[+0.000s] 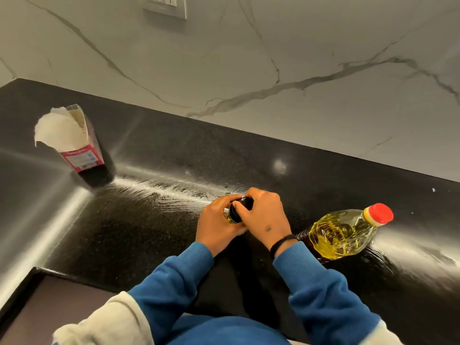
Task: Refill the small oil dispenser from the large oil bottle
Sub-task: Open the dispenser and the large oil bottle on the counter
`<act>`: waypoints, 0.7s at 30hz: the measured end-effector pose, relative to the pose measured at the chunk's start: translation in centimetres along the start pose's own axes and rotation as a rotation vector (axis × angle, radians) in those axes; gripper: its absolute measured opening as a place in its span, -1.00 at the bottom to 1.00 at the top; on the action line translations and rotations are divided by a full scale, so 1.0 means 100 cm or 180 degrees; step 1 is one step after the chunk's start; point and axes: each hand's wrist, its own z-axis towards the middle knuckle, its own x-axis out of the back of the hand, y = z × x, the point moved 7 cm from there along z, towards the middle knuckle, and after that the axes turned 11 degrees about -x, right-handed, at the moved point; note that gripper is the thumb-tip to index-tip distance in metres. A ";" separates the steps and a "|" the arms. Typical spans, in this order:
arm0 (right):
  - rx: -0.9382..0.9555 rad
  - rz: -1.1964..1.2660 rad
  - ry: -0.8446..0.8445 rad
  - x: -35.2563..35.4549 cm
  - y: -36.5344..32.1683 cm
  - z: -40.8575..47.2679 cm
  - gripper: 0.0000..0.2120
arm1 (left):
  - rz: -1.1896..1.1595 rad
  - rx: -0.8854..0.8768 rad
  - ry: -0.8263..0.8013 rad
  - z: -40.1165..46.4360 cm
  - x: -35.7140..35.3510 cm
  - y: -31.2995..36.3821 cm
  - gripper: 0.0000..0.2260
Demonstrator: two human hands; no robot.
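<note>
The small oil dispenser (234,212) is being held on the black surface (154,232), its body wrapped by the left hand (217,224), its dark cap (245,204) pinched in the right hand's (263,215) grip. The large oil bottle (346,232) is being left capped just beside the right wrist.

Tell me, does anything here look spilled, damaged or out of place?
Yes. The carton at the far left of the counter has a torn, ragged top. Whitish streaks smear the counter between the carton and the hands; I cannot tell what they are. The large bottle, red cap on, shows no leak.
</note>
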 end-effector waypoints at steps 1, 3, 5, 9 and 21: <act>0.0008 -0.0014 -0.0020 0.001 -0.001 0.000 -0.77 | -0.0009 0.0000 0.0013 0.000 0.001 0.000 -0.44; 0.0044 0.0016 -0.0040 0.002 -0.001 0.001 -0.77 | -0.0027 -0.0008 0.0036 0.001 0.001 0.001 -0.44; 0.0090 0.0107 -0.0016 0.005 0.000 0.001 -0.76 | -0.0052 -0.0001 0.0041 0.000 0.002 0.002 -0.45; 0.0077 0.0332 0.0070 0.016 0.003 0.001 -0.76 | -0.0081 0.0023 0.0033 0.000 0.003 0.005 -0.46; 0.0211 0.0543 0.0494 0.052 0.001 -0.002 -0.72 | 0.0155 0.0127 -0.0024 -0.001 0.004 0.000 -0.39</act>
